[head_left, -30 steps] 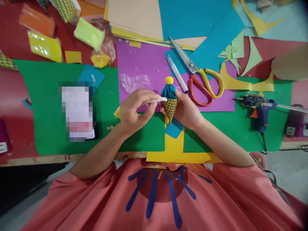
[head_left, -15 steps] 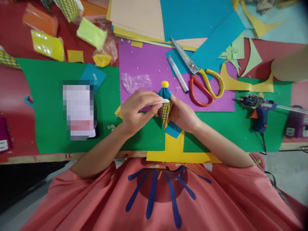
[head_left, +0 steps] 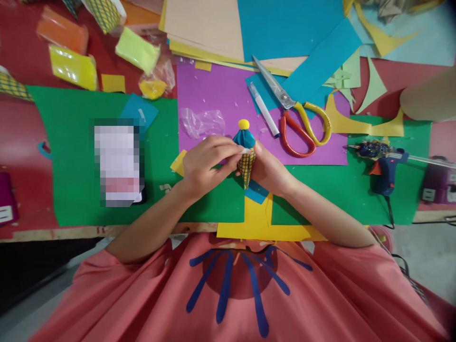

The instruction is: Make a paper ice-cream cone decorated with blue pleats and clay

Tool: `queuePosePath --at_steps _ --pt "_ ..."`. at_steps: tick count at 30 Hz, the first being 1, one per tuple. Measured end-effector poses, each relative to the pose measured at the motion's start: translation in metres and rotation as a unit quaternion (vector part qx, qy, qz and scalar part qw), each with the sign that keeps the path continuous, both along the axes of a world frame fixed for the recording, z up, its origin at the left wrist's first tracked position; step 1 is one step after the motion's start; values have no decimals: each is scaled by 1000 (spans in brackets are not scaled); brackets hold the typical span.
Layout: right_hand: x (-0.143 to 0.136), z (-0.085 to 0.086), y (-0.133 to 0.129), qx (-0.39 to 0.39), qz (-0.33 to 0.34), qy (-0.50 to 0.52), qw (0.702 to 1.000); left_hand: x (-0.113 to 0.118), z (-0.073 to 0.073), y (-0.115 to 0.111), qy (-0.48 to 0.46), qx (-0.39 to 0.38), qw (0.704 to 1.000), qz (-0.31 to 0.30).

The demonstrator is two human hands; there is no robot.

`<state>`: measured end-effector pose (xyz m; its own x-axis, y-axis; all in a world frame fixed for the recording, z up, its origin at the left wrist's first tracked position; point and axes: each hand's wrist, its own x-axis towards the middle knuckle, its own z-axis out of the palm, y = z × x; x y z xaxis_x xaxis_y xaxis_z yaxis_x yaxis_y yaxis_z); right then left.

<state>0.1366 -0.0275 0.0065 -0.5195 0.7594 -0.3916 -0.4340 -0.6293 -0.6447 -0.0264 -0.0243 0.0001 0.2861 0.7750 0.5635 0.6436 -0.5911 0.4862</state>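
Between my hands stands a small ice cream cone craft [head_left: 246, 168], with a yellow and dark checked cone, a pleated blue top and a yellow ball at its tip. My right hand [head_left: 271, 170] grips it from the right side, thumb at the seam between blue and checks. From the left, my left hand [head_left: 211, 164] pinches a thin white strip [head_left: 245, 151] against that seam. Part of the strip is hidden by the left fingers. What the fingers behind the cone do is hidden.
Scissors [head_left: 287, 102] and a white pen [head_left: 264, 109] lie on the purple sheet [head_left: 228, 90]. A blue glue gun [head_left: 386, 171] rests at right on green paper. A blurred-out phone [head_left: 117, 164] lies at left. Several clay packets [head_left: 73, 67] are at upper left.
The left fingers have closed further around the white strip at the seam, so less of it shows. The cone has turned and shifted very slightly to the right.
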Motion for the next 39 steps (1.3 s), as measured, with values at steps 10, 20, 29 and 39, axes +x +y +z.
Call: queuePosePath --at_steps 10,20,29,39 --pt "-2 -1 -4 2 -17 -12 1000 2 4 1 -76 35 995 -59" --pt "-1 -2 -3 23 4 5 1000 2 5 1 -53 -18 998 -16" --pt "-2 -4 -6 37 -4 -17 999 4 11 1 -78 -2 996 -46" --pt "-2 0 -5 43 0 -34 998 3 5 1 -61 3 998 -32"
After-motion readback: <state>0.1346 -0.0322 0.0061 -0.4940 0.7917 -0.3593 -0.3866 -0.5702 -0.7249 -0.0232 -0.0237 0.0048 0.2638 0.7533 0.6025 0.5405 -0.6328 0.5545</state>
